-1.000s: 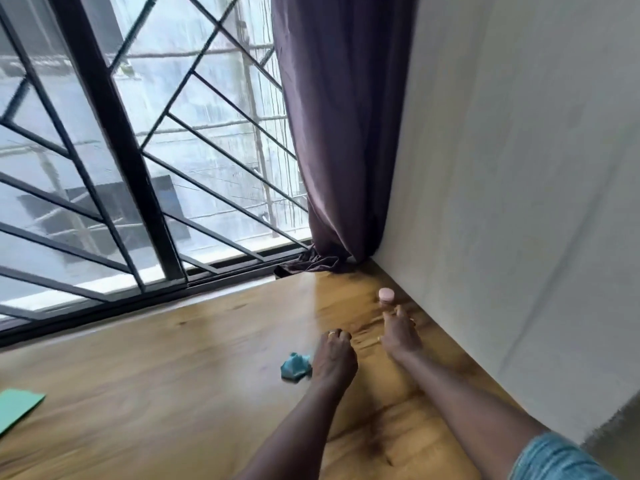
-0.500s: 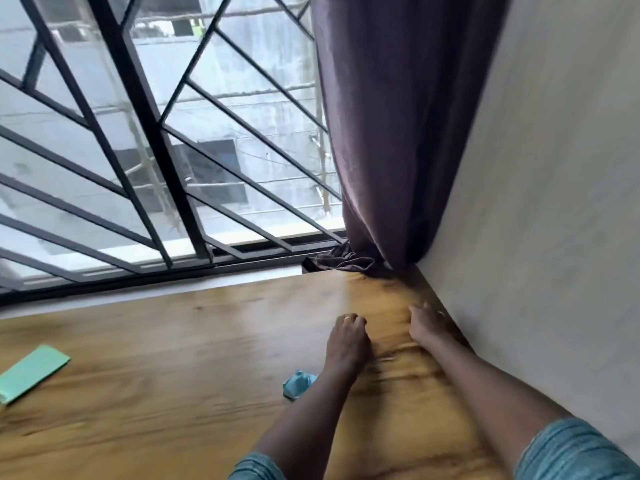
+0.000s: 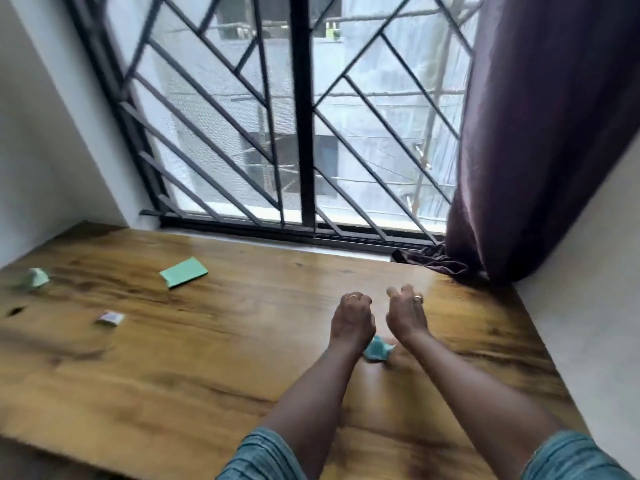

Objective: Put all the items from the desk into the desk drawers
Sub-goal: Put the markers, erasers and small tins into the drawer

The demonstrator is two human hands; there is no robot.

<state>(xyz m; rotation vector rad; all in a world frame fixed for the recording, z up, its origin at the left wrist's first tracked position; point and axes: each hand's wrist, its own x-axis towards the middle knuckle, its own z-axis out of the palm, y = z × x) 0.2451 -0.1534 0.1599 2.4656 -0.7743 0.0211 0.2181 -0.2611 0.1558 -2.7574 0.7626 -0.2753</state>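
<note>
Pickup step: left hand point(image 3: 352, 322) and right hand point(image 3: 406, 315) hover curled over the desk point(image 3: 225, 368), contents can't tell; teal scrap point(image 3: 377, 349) lies between the wrists, green card point(image 3: 183, 272) well left; next, probably pinch the scrap, drawers unseen.

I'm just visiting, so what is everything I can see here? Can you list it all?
desk: one, brown wood, fills the lower view
card: one, green, flat, far left part of the desk
far scrap: one, pale green, crumpled, blurred, desk's left edge
packet: one, whitish, small, left on the desk
near scrap: one, teal, crumpled, on the desk between the wrists
grille: one, black, across the window
curtain: one, purple, right of the window
walls: two, white, either side
sleeves: two, blue, bottom edge
left hand: fingers curled, ringed, mid-desk
right hand: fingers curled, ringed, beside it
</note>
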